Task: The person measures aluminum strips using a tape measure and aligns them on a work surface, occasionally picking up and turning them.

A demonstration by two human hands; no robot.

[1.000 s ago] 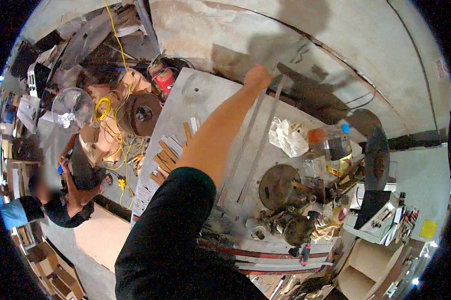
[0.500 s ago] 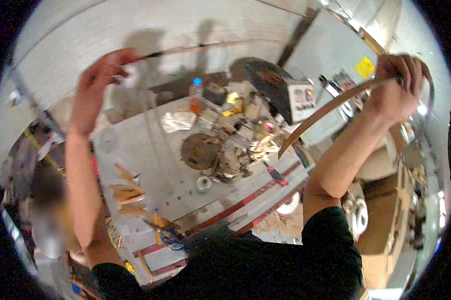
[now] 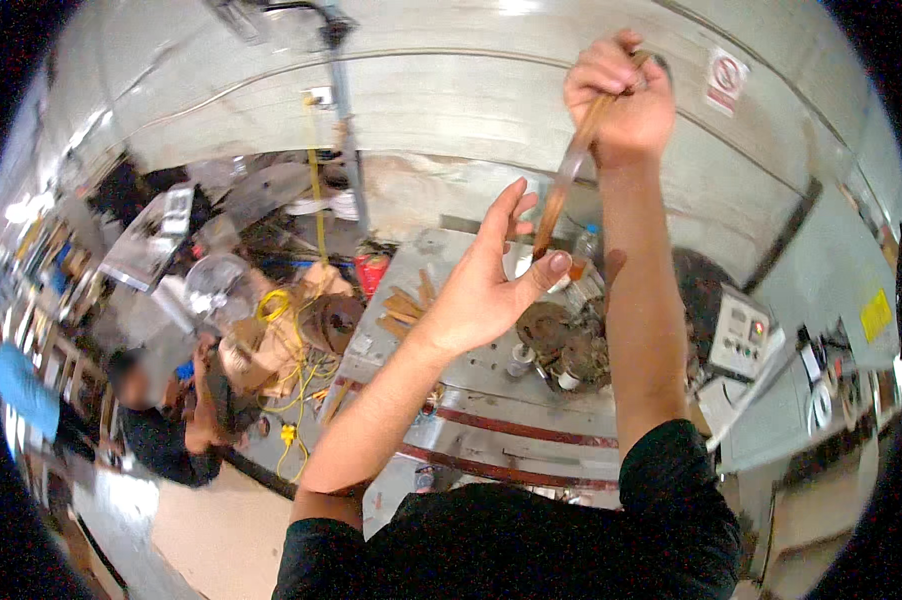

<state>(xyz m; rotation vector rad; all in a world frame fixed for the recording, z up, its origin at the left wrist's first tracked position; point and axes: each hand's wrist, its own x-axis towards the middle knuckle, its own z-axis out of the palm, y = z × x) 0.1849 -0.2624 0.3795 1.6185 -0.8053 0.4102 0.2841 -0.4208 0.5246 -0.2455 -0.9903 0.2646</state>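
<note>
My right hand (image 3: 626, 110), raised high to the right of centre, is closed around the upper part of a long, thin brown strip (image 3: 568, 180). The strip slants down and left; its material cannot be made out for certain. Its lower end shows in the gap between the thumb and fingers of my left hand (image 3: 481, 290), which is open with fingers apart. Whether the left thumb touches the strip is unclear. Below both hands lies a grey worktable (image 3: 451, 400) with dark red bands along its near side.
Thin wooden pieces (image 3: 406, 305), a white roll (image 3: 520, 358), a blue-capped bottle (image 3: 588, 240) and clutter stand on the table. A control box (image 3: 741, 335) is at right. Leftward, a yellow cable (image 3: 301, 400) trails near a low-placed person (image 3: 171, 430); another person in blue (image 3: 26, 395) is beyond.
The view has swung left, bringing the people and floor clutter into sight. My hands, wide apart before, are now close together, and the strip, bowed earlier, hangs straighter.
</note>
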